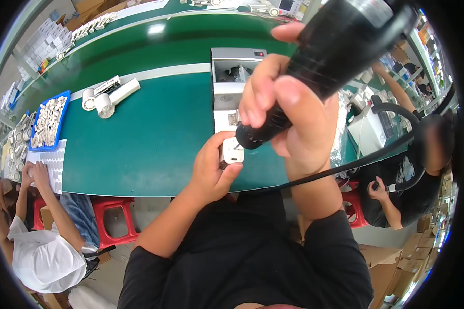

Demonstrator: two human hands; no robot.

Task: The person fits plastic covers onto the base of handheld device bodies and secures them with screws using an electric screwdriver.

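Observation:
My right hand (294, 103) is wrapped round a black electric screwdriver (325, 62), which tilts down to the left. Its bit meets, or comes very close to, the top of a small white plastic housing (233, 153); whether they touch I cannot tell. My left hand (214, 167) grips that housing between thumb and fingers above the front of the green bench. A dark slot shows in the housing's near side. Just beyond it stands a grey metal box (227, 103) with an open compartment of small metal parts, partly hidden by my right hand.
White handheld fans (108, 100) lie on the green bench (154, 144) to the left. Past them sits a blue tray (62, 121) of small pale parts. Co-workers sit at both sides, one in a white shirt (49, 252). A black cable (345, 167) crosses at right.

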